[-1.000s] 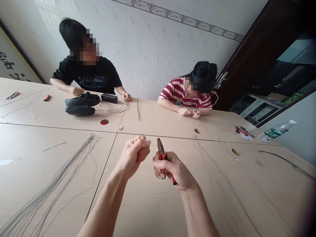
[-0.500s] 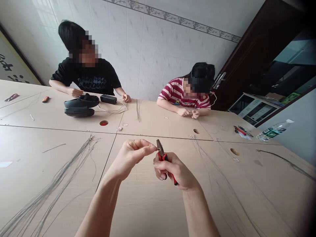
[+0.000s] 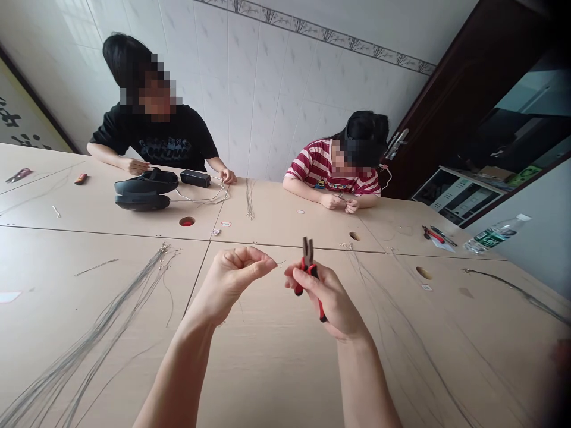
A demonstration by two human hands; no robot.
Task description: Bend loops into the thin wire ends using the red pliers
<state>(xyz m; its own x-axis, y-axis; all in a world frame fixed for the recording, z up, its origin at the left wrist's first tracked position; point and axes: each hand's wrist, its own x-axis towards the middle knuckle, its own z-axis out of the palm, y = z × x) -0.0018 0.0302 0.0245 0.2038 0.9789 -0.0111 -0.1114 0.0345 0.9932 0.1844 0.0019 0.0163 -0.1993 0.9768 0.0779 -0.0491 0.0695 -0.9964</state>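
Between the thumb and forefinger of my left hand is pinched a thin wire, its fine end poking out to the right. My right hand is wrapped round red-and-black pliers. Their metal jaws point up and are parted, with nothing between them. A small space separates the pliers from the wire end. Both hands hover above the table. To the left lies a long bundle of thin grey wires, with small metal bits at its far end.
Across the table sit a person in black and a person in a striped shirt. A black headset-like device lies far left. At right are a water bottle, another pair of pliers, more wires and a cable hole.
The pliers have come off the wire and swung upright, moving slightly right and up, jaws now parted. My left hand still pinches the wire and has barely moved.
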